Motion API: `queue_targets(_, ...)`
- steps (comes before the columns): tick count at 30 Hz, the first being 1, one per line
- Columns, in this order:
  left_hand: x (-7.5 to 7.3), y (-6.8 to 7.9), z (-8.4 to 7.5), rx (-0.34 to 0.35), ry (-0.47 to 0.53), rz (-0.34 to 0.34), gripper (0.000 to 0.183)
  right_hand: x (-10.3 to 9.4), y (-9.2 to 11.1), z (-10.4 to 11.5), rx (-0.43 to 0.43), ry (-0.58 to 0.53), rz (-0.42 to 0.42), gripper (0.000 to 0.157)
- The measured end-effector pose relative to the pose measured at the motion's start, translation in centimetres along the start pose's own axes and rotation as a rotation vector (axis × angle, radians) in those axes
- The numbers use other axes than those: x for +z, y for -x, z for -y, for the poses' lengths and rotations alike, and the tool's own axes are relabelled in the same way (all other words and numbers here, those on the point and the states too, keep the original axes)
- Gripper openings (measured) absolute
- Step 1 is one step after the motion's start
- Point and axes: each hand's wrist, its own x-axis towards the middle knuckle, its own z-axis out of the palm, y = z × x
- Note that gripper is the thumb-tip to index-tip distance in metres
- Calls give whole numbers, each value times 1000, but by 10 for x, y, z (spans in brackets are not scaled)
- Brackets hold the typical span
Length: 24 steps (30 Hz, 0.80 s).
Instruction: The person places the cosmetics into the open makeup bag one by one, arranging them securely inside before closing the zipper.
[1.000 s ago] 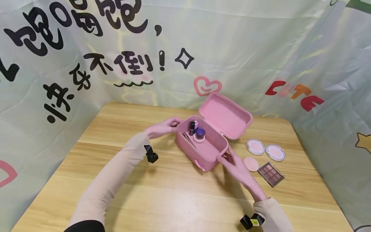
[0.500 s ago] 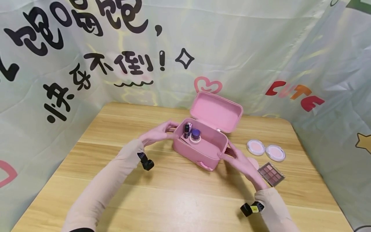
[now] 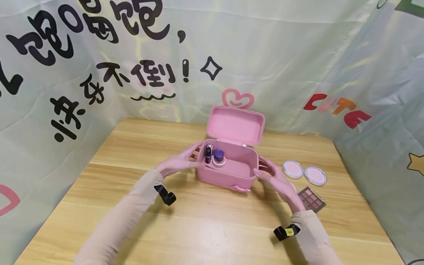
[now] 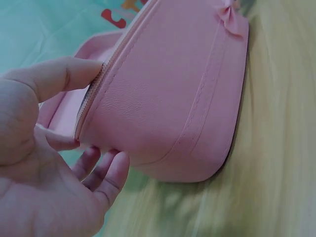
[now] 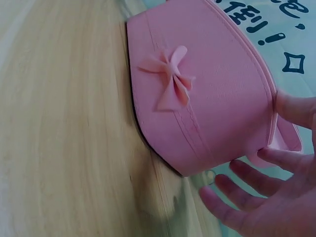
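A pink cosmetic case (image 3: 228, 180) stands on the wooden table with its lid (image 3: 236, 125) raised toward the back. Inside, at the left, are a black lipstick-like tube (image 3: 208, 155), a purple-lidded jar (image 3: 218, 156) and a small pinkish tube partly hidden behind. My left hand (image 3: 177, 162) grips the case's left end, thumb on the front rim and fingers round the side. At the opposite end, my right hand (image 3: 276, 180) holds the rim between thumb and index finger; its other fingers extend beside the wall. A pink bow (image 5: 173, 79) decorates the front in the right wrist view.
Two round compacts (image 3: 293, 169) lie to the right of the case. Nearer is an eyeshadow palette (image 3: 312, 199), partly behind my right wrist. A printed cloth (image 3: 281, 55) hangs behind the table (image 3: 205, 228).
Both hands have turned the case so its front faces me more squarely. Its lid has swung left, and the right hand now covers the round pink puff almost fully.
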Motion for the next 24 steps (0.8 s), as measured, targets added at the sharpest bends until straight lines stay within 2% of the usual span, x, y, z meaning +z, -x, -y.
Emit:
queue_targets(7, 8, 6, 5, 9, -4, -59, 100, 4, -3, -2, -67, 2, -110, 54)
queue_targets(17, 19, 9, 7, 55, 32, -121, 96, 6, -6, -4, -62, -28, -156, 52)
queue_targets(24, 30, 13, 9, 11, -10, -180, 103, 9, -8, -3, -60, -84, -191, 48)
